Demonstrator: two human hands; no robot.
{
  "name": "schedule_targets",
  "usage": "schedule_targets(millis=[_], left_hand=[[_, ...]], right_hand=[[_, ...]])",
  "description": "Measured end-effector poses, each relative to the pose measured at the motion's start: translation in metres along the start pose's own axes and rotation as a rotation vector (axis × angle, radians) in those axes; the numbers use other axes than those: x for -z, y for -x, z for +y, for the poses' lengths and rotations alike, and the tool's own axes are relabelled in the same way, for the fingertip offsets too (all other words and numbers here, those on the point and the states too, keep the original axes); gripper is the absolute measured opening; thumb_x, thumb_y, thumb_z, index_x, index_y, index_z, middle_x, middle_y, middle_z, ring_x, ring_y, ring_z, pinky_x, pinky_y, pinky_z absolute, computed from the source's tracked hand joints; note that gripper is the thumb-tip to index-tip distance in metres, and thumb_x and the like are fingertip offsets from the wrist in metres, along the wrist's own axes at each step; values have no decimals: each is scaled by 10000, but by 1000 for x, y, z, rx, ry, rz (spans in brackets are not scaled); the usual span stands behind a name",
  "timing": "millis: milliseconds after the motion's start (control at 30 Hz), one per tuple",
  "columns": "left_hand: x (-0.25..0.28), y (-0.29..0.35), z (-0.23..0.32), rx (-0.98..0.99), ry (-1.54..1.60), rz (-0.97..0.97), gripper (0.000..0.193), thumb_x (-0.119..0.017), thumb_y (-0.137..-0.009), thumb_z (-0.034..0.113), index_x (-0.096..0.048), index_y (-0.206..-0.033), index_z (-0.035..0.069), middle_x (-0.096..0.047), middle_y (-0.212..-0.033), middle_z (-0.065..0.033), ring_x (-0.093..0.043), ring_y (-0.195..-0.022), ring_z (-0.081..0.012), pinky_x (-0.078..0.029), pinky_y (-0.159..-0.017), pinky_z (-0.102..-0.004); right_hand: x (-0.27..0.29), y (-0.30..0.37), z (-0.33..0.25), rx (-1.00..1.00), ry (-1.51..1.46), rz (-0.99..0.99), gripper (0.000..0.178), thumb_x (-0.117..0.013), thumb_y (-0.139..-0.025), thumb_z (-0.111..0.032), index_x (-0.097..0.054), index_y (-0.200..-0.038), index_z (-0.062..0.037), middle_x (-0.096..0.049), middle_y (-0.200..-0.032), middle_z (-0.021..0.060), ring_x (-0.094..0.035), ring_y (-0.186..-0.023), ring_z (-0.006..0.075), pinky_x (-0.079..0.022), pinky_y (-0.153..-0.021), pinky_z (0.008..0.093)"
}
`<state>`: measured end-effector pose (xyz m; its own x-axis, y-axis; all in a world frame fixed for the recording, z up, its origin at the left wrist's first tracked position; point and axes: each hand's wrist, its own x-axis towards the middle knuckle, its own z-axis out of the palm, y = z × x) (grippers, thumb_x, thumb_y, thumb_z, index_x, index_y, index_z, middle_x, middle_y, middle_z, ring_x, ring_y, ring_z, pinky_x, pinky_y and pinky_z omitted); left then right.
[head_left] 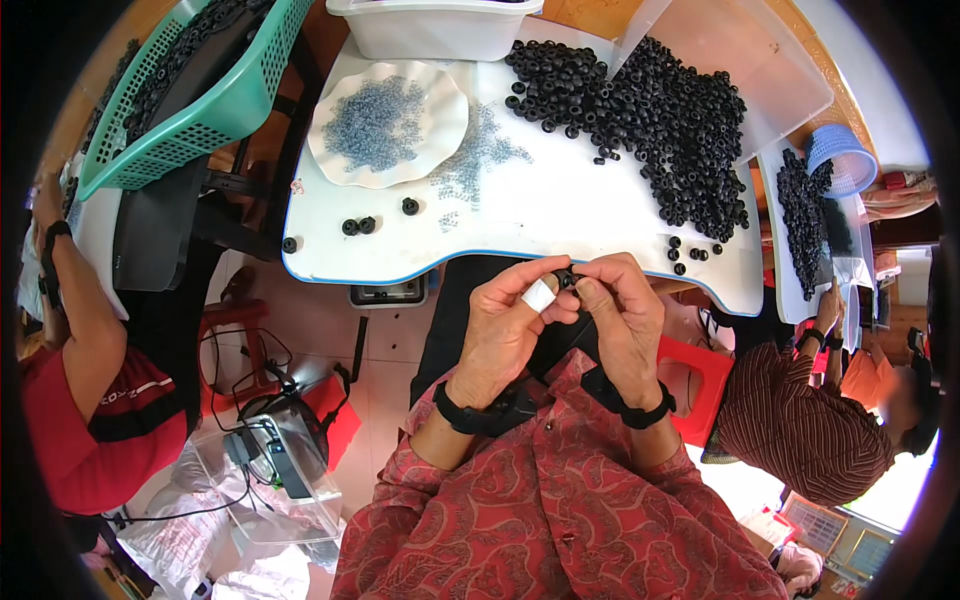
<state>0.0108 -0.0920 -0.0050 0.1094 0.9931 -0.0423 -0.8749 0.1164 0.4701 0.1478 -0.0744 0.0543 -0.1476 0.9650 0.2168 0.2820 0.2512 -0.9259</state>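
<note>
My left hand (508, 325) and my right hand (625, 320) meet in front of the table's near edge. Between them, pinched by thumbs and fingers, is a small round black part (565, 279), partly covered by the fingertips. White tape (538, 296) wraps a digit of my left hand. Beyond my hands, a big pile of similar black round parts (690, 130), some showing a hole, spreads over the right of the white tabletop (560, 205). Small clear bluish pieces (375, 125) fill a scalloped white plate (325, 150), and more lie loose beside it.
Several single black parts (367, 225) lie near the table's left front. A white tub (430, 30) and a clear plastic bin (745, 60) stand at the back. A green basket (240, 100) is far left. People work at both sides. A red stool (690, 385) stands right.
</note>
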Motion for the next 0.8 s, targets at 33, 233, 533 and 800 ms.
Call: schedule_targets(millis=[33, 233, 533, 800], left_hand=[[0, 0, 0, 4, 3, 5, 283, -573, -995, 32, -621, -1263, -45, -660, -1001, -93, -693, -903, -181, -607, -797, -304], [0, -1, 1, 19, 44, 6, 275, -571, -995, 28, -624, -1254, -47, -662, -1015, -105, -698, -894, -187, -614, -785, -306], [1, -2, 2, 37, 75, 32, 273, -574, -993, 27, -625, -1250, -52, -656, -1022, -104, -702, -885, -193, -624, -779, -302], [-1, -1, 2, 34, 48, 52, 275, -584, -989, 26, -630, -1248, -51, -647, -1010, -90, -705, -879, -193, -625, -784, -302]], right_hand=[[0, 0, -1, -18, -17, 1, 84, -625, -944, 9, -647, -1025, 17, -601, -967, 70, -606, -860, 136, -497, -762, 256], [-1, 0, -1, -18, -8, 3, 83, -621, -947, 13, -645, -1027, 19, -600, -977, 72, -608, -864, 134, -501, -760, 256], [-3, -2, 1, 73, 110, -1, 99, -637, -921, 33, -644, -1018, 11, -604, -955, 81, -614, -842, 150, -504, -738, 261], [-4, -3, -1, 118, 204, 6, 111, -640, -911, 46, -644, -1018, 14, -607, -948, 95, -620, -810, 162, -509, -705, 266]])
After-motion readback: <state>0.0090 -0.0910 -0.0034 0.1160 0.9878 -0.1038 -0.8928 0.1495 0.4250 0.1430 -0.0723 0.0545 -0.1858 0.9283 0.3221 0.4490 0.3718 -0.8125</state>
